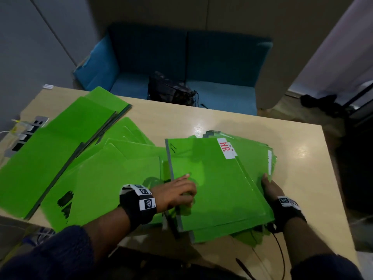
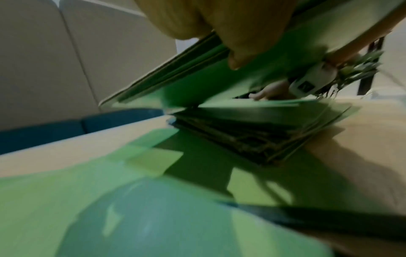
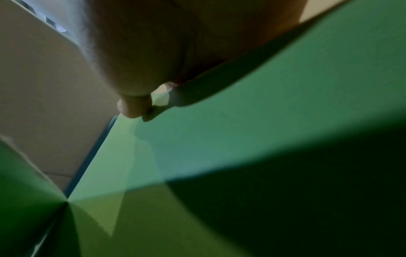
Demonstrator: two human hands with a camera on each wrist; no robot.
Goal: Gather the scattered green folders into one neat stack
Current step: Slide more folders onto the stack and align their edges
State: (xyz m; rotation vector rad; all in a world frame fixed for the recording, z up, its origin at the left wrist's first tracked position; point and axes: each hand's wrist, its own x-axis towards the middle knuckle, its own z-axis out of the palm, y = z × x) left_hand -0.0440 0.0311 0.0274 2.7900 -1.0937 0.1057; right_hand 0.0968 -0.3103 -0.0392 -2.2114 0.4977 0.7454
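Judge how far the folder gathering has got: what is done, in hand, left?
Done: a rough stack sits at the table's right. In hand: left hand and right hand hold the HR-labelled folder over it. Left: loose folders fanned across the left.

The right hand [image 1: 269,187] fingers are hidden under the top folder [image 1: 218,178], perhaps curled.

**An office meeting booth**

I'm at a pale wood surface [image 1: 232,122] in an office nook. At twelve o'clock sits a blue upholstered sofa [image 1: 201,63] backed by tall padded partition panels [image 1: 181,11]. At nine o'clock a power socket strip [image 1: 28,134] is set into the surface. Green folders [image 1: 96,174] cover it, one labelled "H.R." [image 1: 225,147].
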